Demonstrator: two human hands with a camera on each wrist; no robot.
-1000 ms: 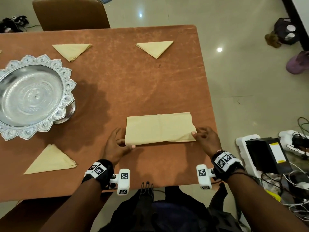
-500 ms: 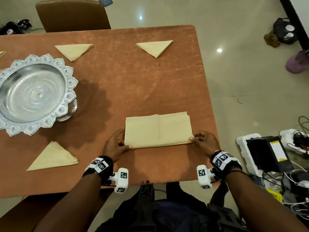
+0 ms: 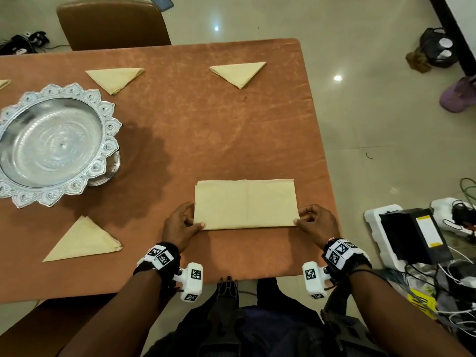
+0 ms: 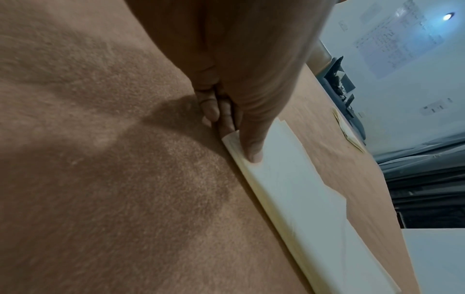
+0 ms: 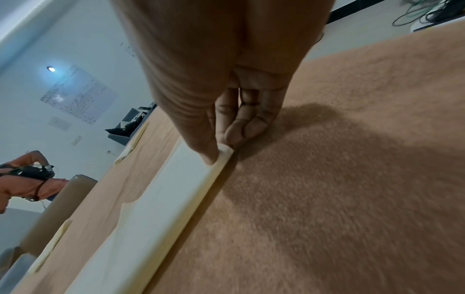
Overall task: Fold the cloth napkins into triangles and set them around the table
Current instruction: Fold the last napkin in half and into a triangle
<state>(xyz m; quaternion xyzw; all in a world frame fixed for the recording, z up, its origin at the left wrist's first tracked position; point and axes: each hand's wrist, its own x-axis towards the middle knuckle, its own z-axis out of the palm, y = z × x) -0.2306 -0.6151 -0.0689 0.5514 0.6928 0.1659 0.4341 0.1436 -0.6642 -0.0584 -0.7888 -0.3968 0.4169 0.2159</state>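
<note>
A cream cloth napkin (image 3: 246, 204) lies folded into a flat rectangle near the front of the brown table (image 3: 206, 130). My left hand (image 3: 181, 224) pinches its near left corner, thumb on top, as the left wrist view shows at the napkin (image 4: 289, 191). My right hand (image 3: 313, 221) pinches the near right corner of the napkin (image 5: 176, 191) the same way. Three napkins folded into triangles lie on the table: one at the front left (image 3: 83, 242), one at the back left (image 3: 116, 78), one at the back right (image 3: 238, 73).
A large ornate silver bowl (image 3: 51, 143) stands at the left. A brown chair (image 3: 113, 24) sits behind the table. Boxes, cables and chargers (image 3: 425, 240) clutter the floor on the right. A sliver of another napkin (image 3: 3, 83) shows at the left edge.
Both hands keep their pinch on the napkin's near corners. The napkin has shifted slightly and lies squarer, its near edge straighter than a second ago.
</note>
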